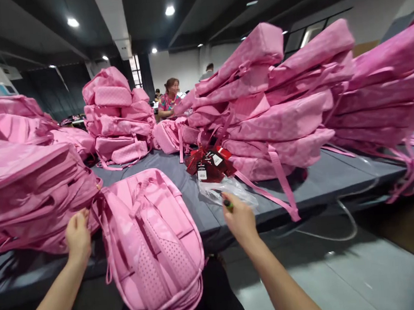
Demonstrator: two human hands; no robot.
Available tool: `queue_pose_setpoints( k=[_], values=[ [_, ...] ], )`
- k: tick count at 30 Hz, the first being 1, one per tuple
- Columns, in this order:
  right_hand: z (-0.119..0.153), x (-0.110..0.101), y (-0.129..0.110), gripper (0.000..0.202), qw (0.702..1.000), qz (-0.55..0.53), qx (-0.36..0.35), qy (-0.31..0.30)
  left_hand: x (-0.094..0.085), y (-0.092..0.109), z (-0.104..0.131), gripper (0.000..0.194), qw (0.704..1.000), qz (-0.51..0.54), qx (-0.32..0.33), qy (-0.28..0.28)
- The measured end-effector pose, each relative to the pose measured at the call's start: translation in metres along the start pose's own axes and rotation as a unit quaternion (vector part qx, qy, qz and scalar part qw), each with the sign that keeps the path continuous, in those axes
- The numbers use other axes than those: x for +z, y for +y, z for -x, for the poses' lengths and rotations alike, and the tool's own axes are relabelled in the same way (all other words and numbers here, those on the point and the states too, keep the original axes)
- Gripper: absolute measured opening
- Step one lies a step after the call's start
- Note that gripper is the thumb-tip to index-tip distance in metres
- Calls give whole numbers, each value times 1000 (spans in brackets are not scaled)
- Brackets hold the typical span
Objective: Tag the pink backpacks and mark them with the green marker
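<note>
A pink backpack (153, 245) leans over the front edge of the grey-covered table, its padded dotted shoulder straps facing up. To its left is my left hand (78, 236), fingers curled closed beside the stacked pink bags; what it may grip is hidden. My right hand (239, 217) is closed around a small dark tool with a yellow-green part (228, 203), whose kind I cannot make out. Just beyond that hand lies a clear plastic bag (227, 190), with a bunch of dark red hang tags (210, 166) bearing white labels on and behind it.
Pink backpacks are piled at the left (26, 188), in the middle back (118, 119) and at the right (278, 111). Loose straps (283, 182) hang over the table edge (314, 204). A clear tube (351, 220) dangles at the right. A person (169, 100) is farther back.
</note>
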State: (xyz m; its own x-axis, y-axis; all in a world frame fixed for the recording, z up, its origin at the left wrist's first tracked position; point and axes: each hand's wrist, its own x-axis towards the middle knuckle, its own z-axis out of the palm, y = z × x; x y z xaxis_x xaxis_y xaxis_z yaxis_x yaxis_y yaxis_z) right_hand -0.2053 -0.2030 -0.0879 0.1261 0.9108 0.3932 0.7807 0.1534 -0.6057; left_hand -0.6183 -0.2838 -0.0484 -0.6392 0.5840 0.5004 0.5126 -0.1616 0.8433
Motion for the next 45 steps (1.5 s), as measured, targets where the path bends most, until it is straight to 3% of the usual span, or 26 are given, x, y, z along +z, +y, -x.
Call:
queue_pose_setpoints(
  k=[2,3,5,8,10,12,13,14,17,20,23,26,29,32,35,38,42,45],
  values=[
    [26,20,-56,47,983,-22,-177,-33,13,-12,20,37,995,-48,74,-47],
    [42,35,-83,43,962,-6,-254,-95,24,-18,33,37,984,-81,134,-87],
    [75,65,-130,33,886,64,-369,-272,46,-35,61,43,943,-154,254,-148],
    [103,95,-157,28,876,111,-345,-320,67,-68,95,51,913,-204,316,-159],
    [101,95,-143,36,896,151,-288,-302,69,-87,107,48,897,-218,336,-186],
    [82,83,-111,46,923,179,-192,-281,65,-96,111,41,881,-234,350,-218],
    [69,75,-92,46,934,189,-136,-271,63,-97,112,38,875,-241,351,-232],
    [55,68,-74,43,953,137,-7,-271,62,-97,113,36,871,-248,349,-240],
    [25,62,-30,26,936,85,96,-327,58,-95,118,35,858,-273,357,-248],
    [24,70,-7,29,919,-14,118,-377,51,-98,134,38,837,-302,388,-239],
    [45,76,4,37,910,-115,115,-382,39,-98,151,43,830,-322,401,-214],
    [70,78,12,33,896,-156,115,-399,36,-75,148,44,838,-284,397,-242],
    [86,81,15,26,896,-134,121,-406,63,-27,121,43,824,-221,417,-313],
    [87,84,12,22,907,-71,121,-398,113,18,87,36,768,-187,465,-398],
    [81,79,7,18,912,-15,111,-395,153,44,64,20,748,-182,477,-424],
    [75,75,13,16,915,21,103,-388,157,46,49,20,770,-196,455,-402],
    [72,84,31,11,913,9,90,-398,117,11,28,13,853,-232,351,-309],
    [74,95,40,7,917,1,73,-393,89,-24,20,30,899,-256,262,-241]
  ],
)
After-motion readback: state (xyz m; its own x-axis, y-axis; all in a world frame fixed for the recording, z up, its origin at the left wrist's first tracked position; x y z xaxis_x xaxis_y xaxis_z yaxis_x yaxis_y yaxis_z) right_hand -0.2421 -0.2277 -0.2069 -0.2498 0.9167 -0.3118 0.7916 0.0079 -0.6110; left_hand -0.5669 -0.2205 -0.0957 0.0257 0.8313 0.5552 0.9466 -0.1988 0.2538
